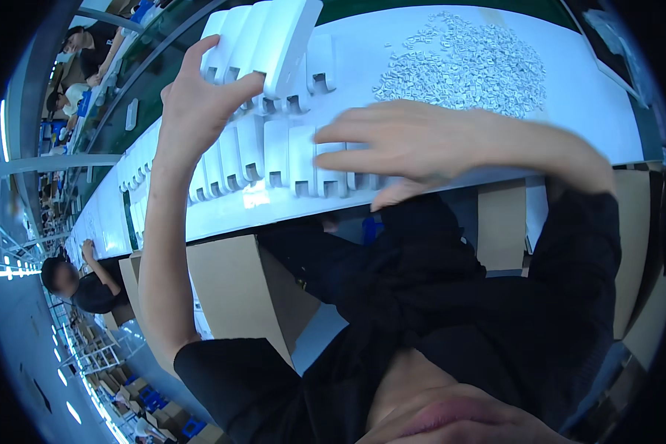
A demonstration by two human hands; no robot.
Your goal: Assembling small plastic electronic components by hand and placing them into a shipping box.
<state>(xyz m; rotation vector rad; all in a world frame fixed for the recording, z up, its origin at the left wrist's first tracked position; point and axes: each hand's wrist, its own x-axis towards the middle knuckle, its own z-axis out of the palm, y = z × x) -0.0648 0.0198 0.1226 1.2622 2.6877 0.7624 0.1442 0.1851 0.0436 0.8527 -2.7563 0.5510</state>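
My left hand (200,103) grips a side-by-side stack of white plastic housings (263,37), thumb on the near end and fingers at the far left. The housings are long and narrow with rounded tops, and dark square notches show at their near ends. Below them, a row of similar white housings (237,159) lies on the table, some partly hidden by my hands. Over the right part of that row is my right hand (403,144), its fingers spread and slightly blurred, with nothing seen between them. I cannot tell whether its fingertips touch a housing.
A wide scatter of small shiny pieces (466,66) covers the far right of the white table (584,111). A green conveyor belt (144,96) runs along the far side. Cardboard boxes (233,285) stand below the near edge. Another person (89,288) works farther left.
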